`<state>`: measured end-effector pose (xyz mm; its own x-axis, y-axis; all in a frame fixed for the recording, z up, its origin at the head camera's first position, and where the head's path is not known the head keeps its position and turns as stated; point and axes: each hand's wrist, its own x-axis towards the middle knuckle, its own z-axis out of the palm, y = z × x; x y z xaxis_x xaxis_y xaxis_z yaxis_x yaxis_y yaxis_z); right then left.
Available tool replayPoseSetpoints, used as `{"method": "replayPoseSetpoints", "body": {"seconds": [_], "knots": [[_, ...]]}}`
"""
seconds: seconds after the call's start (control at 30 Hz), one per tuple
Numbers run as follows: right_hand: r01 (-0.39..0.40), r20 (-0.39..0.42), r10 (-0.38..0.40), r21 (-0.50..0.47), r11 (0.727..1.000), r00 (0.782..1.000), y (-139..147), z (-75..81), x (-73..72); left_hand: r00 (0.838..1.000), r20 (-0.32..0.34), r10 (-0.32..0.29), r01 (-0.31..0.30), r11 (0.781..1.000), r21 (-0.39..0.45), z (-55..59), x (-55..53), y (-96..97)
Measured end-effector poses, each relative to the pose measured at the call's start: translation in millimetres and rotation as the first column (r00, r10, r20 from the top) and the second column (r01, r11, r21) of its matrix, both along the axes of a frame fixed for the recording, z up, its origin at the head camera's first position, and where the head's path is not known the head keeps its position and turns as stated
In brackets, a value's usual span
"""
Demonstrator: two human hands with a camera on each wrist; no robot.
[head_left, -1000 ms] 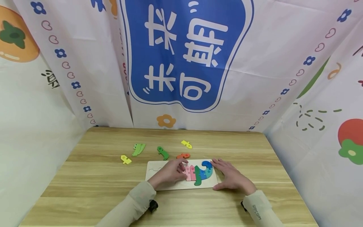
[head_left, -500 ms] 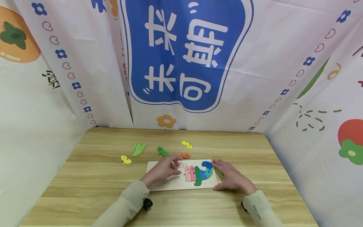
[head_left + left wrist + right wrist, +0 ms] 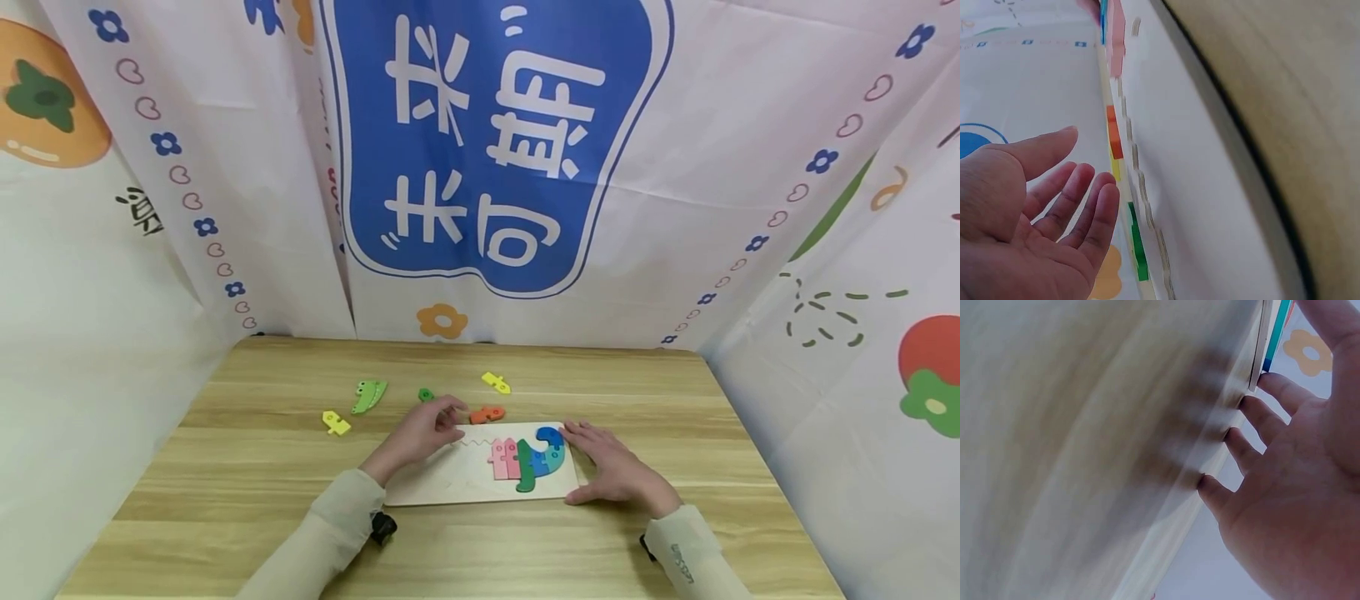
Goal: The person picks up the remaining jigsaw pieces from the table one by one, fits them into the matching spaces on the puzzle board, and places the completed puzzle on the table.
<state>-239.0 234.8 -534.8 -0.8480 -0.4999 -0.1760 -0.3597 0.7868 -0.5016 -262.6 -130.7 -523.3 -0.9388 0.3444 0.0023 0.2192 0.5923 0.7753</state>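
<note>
The puzzle board (image 3: 450, 483) lies flat on the table (image 3: 517, 554), coloured pieces (image 3: 512, 461) in its right half. My right hand (image 3: 617, 472), fingers spread, touches its right edge. My left hand (image 3: 417, 435) holds nothing, thumb apart from loosely bent fingers; it hides the board's far left corner and part of a loose green piece (image 3: 426, 394).

L hand (image 3: 417, 432) w/ fingers slightly bent, thumb apart, R hand (image 3: 621, 472) w/ fingers spread

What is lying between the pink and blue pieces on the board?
In the head view, a green piece separates the pink pieces from the blue pieces.
</note>
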Motion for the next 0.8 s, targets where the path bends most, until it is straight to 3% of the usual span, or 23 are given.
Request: {"method": "replayPoseSetpoints", "body": {"seconds": [0.23,0.4,0.57,0.8], "knots": [[0.005,-0.001,-0.005,0.002,1.0,1.0,1.0,0.4,0.5,0.997,0.037,0.068,-0.068,0.998,0.011,0.8,-16.1,11.6],[0.007,0.004,-0.007,0.001,1.0,1.0,1.9,1.5,0.4,0.994,0.106,0.032,-0.031,0.999,-0.011,0.5,-24.6,29.4],[0.01,0.006,-0.01,-0.002,1.0,1.0,2.3,1.6,-0.4,0.991,0.134,-0.01,0.019,0.998,-0.062,-1.7,-28.9,44.8],[0.011,0.006,-0.011,0.009,1.0,1.0,1.6,-0.5,-1.0,0.995,0.101,0.001,0.012,0.991,-0.133,-3.3,-29.5,56.7]]}}
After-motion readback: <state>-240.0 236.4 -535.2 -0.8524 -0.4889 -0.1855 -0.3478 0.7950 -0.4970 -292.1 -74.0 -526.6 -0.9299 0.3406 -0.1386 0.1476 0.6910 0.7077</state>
